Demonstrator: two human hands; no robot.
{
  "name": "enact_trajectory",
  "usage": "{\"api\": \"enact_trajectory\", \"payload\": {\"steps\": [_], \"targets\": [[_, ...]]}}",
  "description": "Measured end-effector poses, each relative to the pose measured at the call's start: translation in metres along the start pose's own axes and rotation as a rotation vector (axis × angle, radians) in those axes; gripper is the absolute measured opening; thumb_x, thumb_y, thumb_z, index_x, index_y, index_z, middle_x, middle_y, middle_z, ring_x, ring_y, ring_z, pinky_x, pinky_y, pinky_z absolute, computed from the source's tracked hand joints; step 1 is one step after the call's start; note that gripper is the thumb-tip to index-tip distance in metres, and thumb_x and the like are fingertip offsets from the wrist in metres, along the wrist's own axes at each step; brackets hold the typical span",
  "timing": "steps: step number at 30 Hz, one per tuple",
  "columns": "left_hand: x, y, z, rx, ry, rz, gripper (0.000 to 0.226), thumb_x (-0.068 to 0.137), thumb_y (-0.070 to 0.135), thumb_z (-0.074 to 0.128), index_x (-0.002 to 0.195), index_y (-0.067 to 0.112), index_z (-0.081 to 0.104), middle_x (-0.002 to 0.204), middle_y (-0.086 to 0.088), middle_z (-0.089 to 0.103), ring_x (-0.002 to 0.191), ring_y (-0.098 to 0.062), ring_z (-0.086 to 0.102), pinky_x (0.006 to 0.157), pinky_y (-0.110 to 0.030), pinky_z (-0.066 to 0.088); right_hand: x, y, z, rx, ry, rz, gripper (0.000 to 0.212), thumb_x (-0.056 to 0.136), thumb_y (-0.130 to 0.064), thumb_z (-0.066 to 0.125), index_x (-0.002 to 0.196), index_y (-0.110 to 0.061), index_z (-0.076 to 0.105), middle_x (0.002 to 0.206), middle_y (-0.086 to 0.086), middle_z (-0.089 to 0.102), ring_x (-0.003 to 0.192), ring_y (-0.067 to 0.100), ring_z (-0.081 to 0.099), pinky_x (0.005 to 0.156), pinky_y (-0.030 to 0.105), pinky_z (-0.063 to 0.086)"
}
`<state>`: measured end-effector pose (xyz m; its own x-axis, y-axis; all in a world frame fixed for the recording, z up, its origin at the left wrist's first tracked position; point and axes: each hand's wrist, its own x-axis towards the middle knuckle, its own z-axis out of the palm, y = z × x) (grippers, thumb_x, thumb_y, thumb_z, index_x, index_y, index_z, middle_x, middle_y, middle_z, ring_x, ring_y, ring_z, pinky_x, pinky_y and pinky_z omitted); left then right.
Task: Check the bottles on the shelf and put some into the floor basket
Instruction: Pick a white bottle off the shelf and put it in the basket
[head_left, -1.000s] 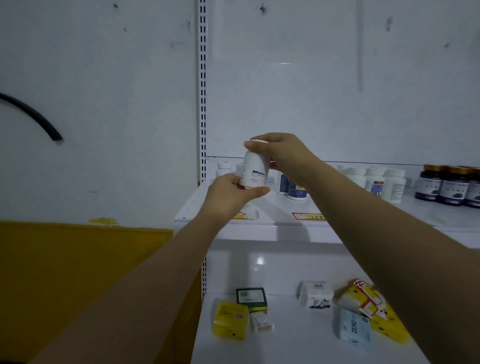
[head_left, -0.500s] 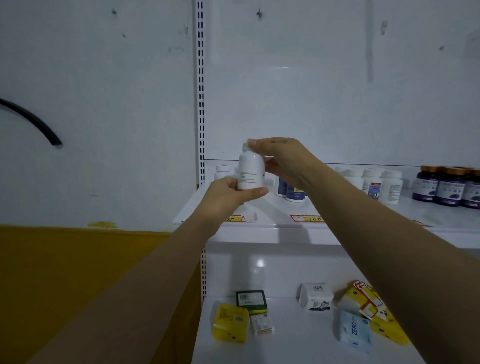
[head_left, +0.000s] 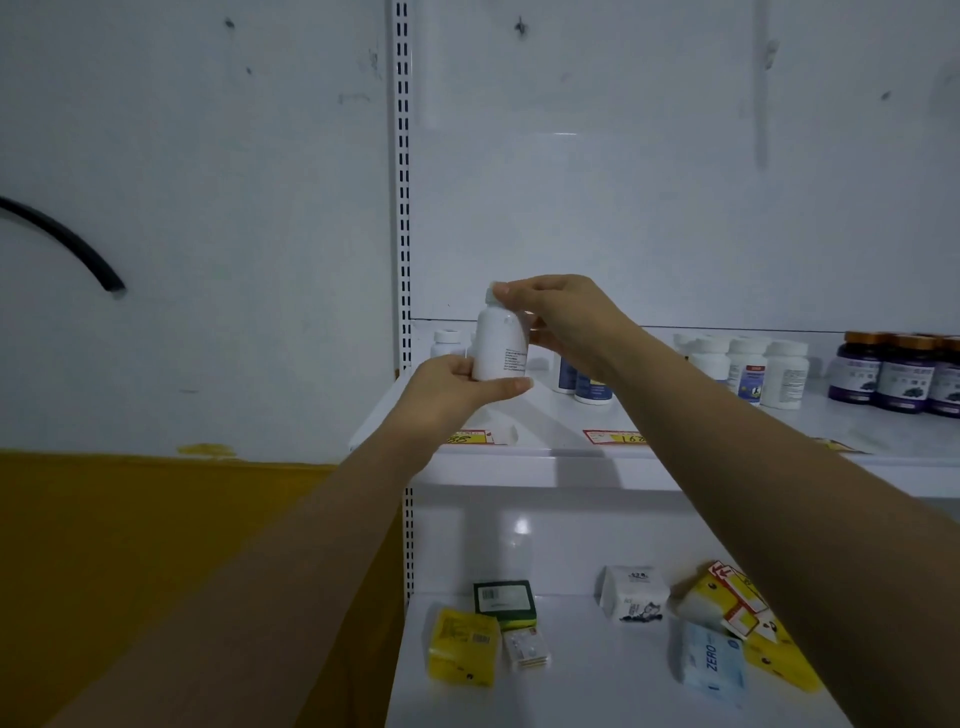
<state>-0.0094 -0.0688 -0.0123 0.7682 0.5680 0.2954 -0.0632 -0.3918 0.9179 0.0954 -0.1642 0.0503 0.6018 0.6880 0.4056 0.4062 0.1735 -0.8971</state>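
Observation:
I hold a white bottle (head_left: 500, 344) upright in front of the upper shelf (head_left: 545, 462), its printed label turned toward me. My left hand (head_left: 457, 395) grips its base from below, thumb under the bottom. My right hand (head_left: 561, 322) pinches its cap from the right. On the shelf behind stand another white bottle (head_left: 447, 343), blue-labelled bottles (head_left: 589, 387), white bottles (head_left: 748, 369) and dark purple bottles (head_left: 898, 374) with gold lids. The floor basket is out of view.
A lower shelf (head_left: 597, 691) carries yellow packs (head_left: 462, 652), a green box (head_left: 504, 600), a white pack (head_left: 634, 592) and a blue ZERO pack (head_left: 711, 662). Yellow price tags (head_left: 615, 436) line the upper shelf edge. A slotted upright (head_left: 401, 208) runs beside a white and yellow wall.
The bottle has been turned in my hands from a tilt with its blue-marked side showing to upright with the small-print side facing me. Both hands stayed on it.

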Motion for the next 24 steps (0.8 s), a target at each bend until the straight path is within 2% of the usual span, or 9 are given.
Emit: {"api": "enact_trajectory", "payload": {"steps": [2, 3, 7, 9, 11, 13, 15, 19, 24], "targets": [[0.000, 0.001, -0.004, 0.045, -0.016, -0.010, 0.048, 0.076, 0.033, 0.075, 0.117, 0.014, 0.062, 0.111, -0.002, 0.065, 0.102, -0.016, 0.061, 0.094, -0.030, 0.048, 0.001, 0.002, 0.005, -0.032, -0.017, -0.018, 0.029, 0.090, -0.024, 0.064, 0.111, -0.003, 0.064, 0.099, 0.004, 0.068, 0.088, 0.015, 0.065, 0.073, 0.021, 0.057], [-0.001, 0.001, -0.007, 0.067, -0.010, -0.007, 0.048, 0.078, 0.032, 0.074, 0.119, 0.013, 0.061, 0.111, -0.002, 0.065, 0.101, -0.016, 0.061, 0.094, -0.030, 0.048, 0.001, 0.002, 0.008, -0.044, -0.043, -0.026, 0.029, 0.091, -0.024, 0.063, 0.112, -0.004, 0.063, 0.101, 0.004, 0.067, 0.089, 0.015, 0.065, 0.073, 0.021, 0.056], [-0.003, 0.002, -0.029, 0.128, 0.065, 0.017, 0.041, 0.080, 0.029, 0.072, 0.115, 0.011, 0.061, 0.105, -0.003, 0.066, 0.083, -0.011, 0.061, 0.066, -0.018, 0.046, 0.005, -0.011, 0.030, -0.237, -0.155, -0.018, 0.041, 0.089, -0.026, 0.065, 0.125, -0.013, 0.052, 0.109, 0.003, 0.059, 0.091, 0.014, 0.063, 0.075, 0.025, 0.056], [-0.004, 0.000, -0.044, 0.254, 0.105, 0.029, 0.043, 0.081, 0.032, 0.071, 0.117, 0.011, 0.059, 0.108, -0.003, 0.064, 0.082, -0.012, 0.059, 0.062, -0.017, 0.043, 0.011, -0.017, 0.046, -0.335, -0.150, -0.036, 0.045, 0.088, -0.024, 0.066, 0.130, -0.014, 0.050, 0.116, 0.006, 0.054, 0.093, 0.018, 0.062, 0.079, 0.030, 0.057], [-0.010, -0.001, -0.062, 0.450, 0.116, 0.037, 0.048, 0.083, 0.038, 0.067, 0.122, 0.013, 0.055, 0.115, -0.002, 0.061, 0.089, -0.014, 0.056, 0.068, -0.019, 0.042, 0.015, -0.020, 0.067, -0.400, -0.143, -0.076, 0.048, 0.088, -0.025, 0.066, 0.132, -0.013, 0.050, 0.123, 0.009, 0.053, 0.102, 0.024, 0.061, 0.085, 0.035, 0.056], [-0.018, -0.004, -0.083, 0.759, 0.118, 0.026, 0.055, 0.084, 0.044, 0.064, 0.127, 0.014, 0.051, 0.122, -0.003, 0.058, 0.103, -0.019, 0.056, 0.079, -0.027, 0.043, 0.016, -0.020, 0.092, -0.494, -0.151, -0.143, 0.047, 0.086, -0.027, 0.067, 0.128, -0.013, 0.053, 0.125, 0.009, 0.055, 0.107, 0.024, 0.058, 0.088, 0.036, 0.054], [-0.028, -0.009, -0.107, 1.065, 0.124, -0.017, 0.057, 0.086, 0.049, 0.059, 0.128, 0.012, 0.050, 0.121, -0.007, 0.057, 0.108, -0.023, 0.054, 0.084, -0.034, 0.044, 0.013, -0.019, 0.117, -0.613, -0.164, -0.232, 0.044, 0.085, -0.030, 0.067, 0.124, -0.013, 0.054, 0.118, 0.006, 0.056, 0.101, 0.019, 0.054, 0.082, 0.027, 0.049], [-0.055, -0.025, -0.152, 1.309, 0.150, -0.155, 0.046, 0.090, 0.052, 0.048, 0.108, 0.011, 0.056, 0.088, -0.003, 0.050, 0.085, -0.021, 0.053, 0.069, -0.032, 0.043, 0.001, -0.015, 0.166, -0.729, -0.260, -0.330, 0.046, 0.084, -0.034, 0.068, 0.120, -0.009, 0.051, 0.117, 0.010, 0.055, 0.091, 0.018, 0.047, 0.071, 0.026, 0.038], [-0.096, -0.050, -0.197, 1.380, 0.173, -0.334, 0.045, 0.090, 0.055, 0.045, 0.103, 0.012, 0.053, 0.099, -0.008, 0.053, 0.086, -0.023, 0.048, 0.071, -0.032, 0.041, -0.015, -0.007, 0.225, -0.714, -0.394, -0.362, 0.048, 0.083, -0.032, 0.071, 0.116, -0.005, 0.051, 0.117, 0.013, 0.055, 0.091, 0.021, 0.050, 0.070, 0.029, 0.040]]}}
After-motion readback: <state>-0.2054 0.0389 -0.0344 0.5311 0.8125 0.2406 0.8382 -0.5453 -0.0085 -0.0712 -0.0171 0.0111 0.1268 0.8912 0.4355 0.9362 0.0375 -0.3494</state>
